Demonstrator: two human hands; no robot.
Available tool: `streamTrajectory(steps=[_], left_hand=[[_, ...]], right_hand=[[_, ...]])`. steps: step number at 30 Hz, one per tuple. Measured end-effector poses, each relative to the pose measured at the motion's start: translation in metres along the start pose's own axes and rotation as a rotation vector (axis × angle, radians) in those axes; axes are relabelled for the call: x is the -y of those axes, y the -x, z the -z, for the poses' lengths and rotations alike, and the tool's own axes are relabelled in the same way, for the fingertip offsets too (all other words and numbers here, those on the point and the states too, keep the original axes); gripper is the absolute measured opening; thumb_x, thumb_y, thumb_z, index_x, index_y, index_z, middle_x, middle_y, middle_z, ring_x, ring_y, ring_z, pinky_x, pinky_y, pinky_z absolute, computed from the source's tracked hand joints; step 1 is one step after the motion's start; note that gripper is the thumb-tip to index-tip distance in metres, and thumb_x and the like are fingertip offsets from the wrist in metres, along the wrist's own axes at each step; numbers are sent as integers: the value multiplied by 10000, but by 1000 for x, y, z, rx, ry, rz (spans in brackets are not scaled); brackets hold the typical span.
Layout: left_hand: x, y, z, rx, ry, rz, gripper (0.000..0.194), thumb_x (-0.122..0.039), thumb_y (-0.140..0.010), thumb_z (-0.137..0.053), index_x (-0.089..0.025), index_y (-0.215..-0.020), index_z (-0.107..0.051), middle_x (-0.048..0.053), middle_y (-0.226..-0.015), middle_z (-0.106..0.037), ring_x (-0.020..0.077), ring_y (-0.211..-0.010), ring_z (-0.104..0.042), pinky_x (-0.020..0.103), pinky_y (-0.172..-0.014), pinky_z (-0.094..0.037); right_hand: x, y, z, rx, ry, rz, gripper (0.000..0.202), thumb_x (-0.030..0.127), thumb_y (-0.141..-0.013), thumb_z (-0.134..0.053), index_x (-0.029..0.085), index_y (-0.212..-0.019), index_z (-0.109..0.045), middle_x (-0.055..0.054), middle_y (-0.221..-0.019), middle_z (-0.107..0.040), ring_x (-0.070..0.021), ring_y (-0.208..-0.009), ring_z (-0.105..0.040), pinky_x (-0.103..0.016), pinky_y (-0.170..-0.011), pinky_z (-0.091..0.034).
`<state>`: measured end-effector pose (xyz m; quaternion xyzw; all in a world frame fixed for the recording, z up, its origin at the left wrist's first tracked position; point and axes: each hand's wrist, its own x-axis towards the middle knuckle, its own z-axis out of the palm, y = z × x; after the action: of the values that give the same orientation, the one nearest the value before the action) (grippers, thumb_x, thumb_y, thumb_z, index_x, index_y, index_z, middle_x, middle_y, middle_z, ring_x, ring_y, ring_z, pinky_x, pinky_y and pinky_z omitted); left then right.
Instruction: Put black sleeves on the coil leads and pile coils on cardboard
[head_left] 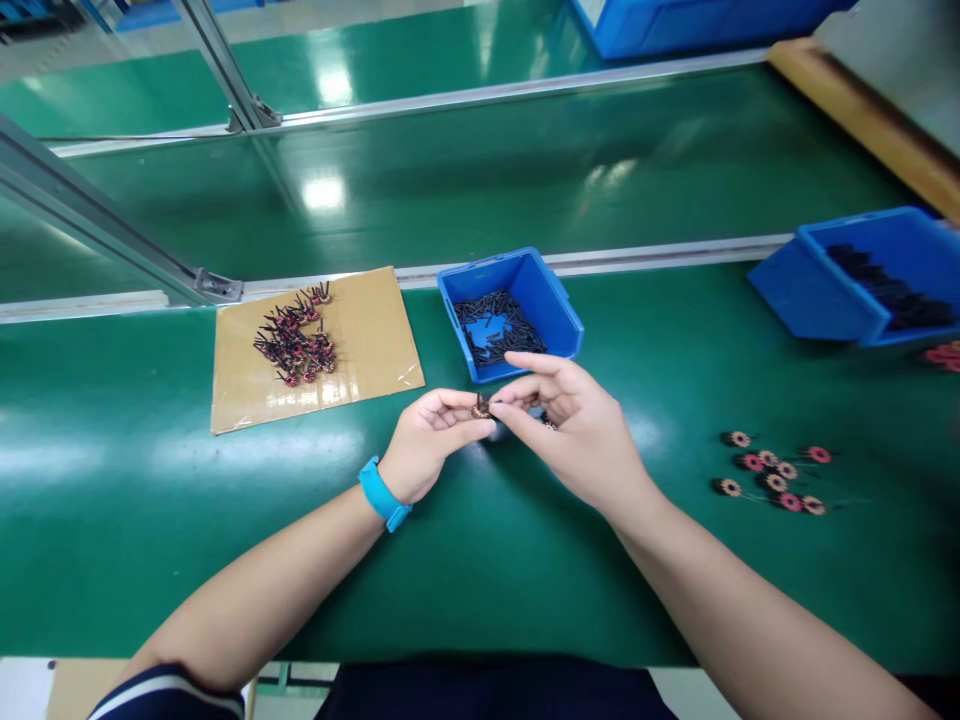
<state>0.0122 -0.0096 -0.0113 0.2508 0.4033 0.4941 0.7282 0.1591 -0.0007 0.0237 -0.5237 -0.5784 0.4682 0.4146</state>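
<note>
My left hand (424,440), a turquoise band at its wrist, pinches a small copper-wound toroidal coil (481,410) between thumb and fingers. A short black tube stands up from that coil. My right hand (570,425) meets it from the other side, thumb and fingertip closed at the coil's edge; what exactly they pinch is too small to tell. Part of a second toroidal coil (550,424) shows under the curled fingers of my right hand. Just beyond my hands is a blue bin (562,312) with many short black tubes (517,335) inside.
Left of the bin, a cardboard sheet (375,340) carries a heap of coils with black-sleeved leads (296,340). Several loose coils (776,482) lie on the green table (525,590) at right. Another blue bin (817,285) stands behind them. A metal rail (645,257) crosses behind.
</note>
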Motion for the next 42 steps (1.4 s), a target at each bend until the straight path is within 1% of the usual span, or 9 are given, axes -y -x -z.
streamTrajectory(steps=[3,15,21,23,25,28,33,37,42], left_hand=[[-1,0,0,1,-3,-1,276,-125,-529,-812,-154,-747,-645,-18,-693,-691,87,-651,-624,263,-716,-504],[1,1,1,23,-67,-38,272,-126,-546,-802,-152,-771,-650,-12,-700,-697,103,-662,-639,273,-711,-523],[-1,4,0,-21,-166,-57,265,-166,-557,-795,-143,-792,-674,31,-806,-727,143,-772,-672,308,-790,-530],[-5,8,-1,-17,-226,-84,258,-195,-579,-783,-146,-809,-677,42,-830,-731,160,-801,-678,326,-809,-534],[-13,12,3,-32,-325,-137,257,-219,-599,-769,-144,-827,-677,54,-843,-732,171,-813,-681,335,-816,-537],[-28,22,24,-121,-542,-280,277,-256,-632,-743,-145,-877,-676,69,-873,-728,175,-818,-679,340,-827,-536],[-55,43,91,-528,-1078,-547,256,-334,-654,-713,-173,-853,-699,55,-848,-698,154,-715,-632,328,-772,-524],[-70,56,133,-847,-1197,-463,300,-382,-649,-688,-162,-853,-701,55,-780,-692,178,-718,-626,330,-738,-517],[-82,47,149,-884,-1187,-312,326,-407,-608,-703,-147,-804,-687,67,-774,-709,199,-724,-650,327,-730,-512]], right_hand=[[0,-2,6,39,54,33,455,269,-749,-648,172,-1168,-500,-48,-853,-684,-149,-747,-631,-321,-720,-521],[-1,-4,14,113,399,410,92,205,-820,-582,204,-893,-638,-90,-1061,-646,-189,-1014,-603,-366,-882,-486],[8,-38,32,-69,585,473,130,196,-830,-562,197,-922,-653,-71,-926,-692,-188,-868,-647,-332,-793,-515],[10,-60,32,10,754,446,169,182,-812,-578,176,-958,-663,-76,-950,-695,-200,-892,-644,-334,-819,-504],[12,-81,27,261,996,380,252,171,-802,-580,146,-1041,-655,-94,-1051,-679,-214,-989,-620,-322,-879,-473],[14,-105,15,574,1296,316,316,168,-785,-572,133,-1089,-651,-118,-1112,-657,-246,-1036,-600,-317,-871,-462],[16,-116,0,636,1430,324,240,101,-725,-547,67,-904,-702,-210,-971,-682,-342,-928,-630,-393,-749,-473],[8,-117,-1,631,1442,339,255,49,-724,-483,71,-852,-703,-198,-888,-703,-303,-858,-657,-356,-701,-472],[-1,-119,10,596,1342,356,270,85,-744,-501,121,-915,-706,-119,-904,-719,-253,-880,-654,-320,-738,-476]])
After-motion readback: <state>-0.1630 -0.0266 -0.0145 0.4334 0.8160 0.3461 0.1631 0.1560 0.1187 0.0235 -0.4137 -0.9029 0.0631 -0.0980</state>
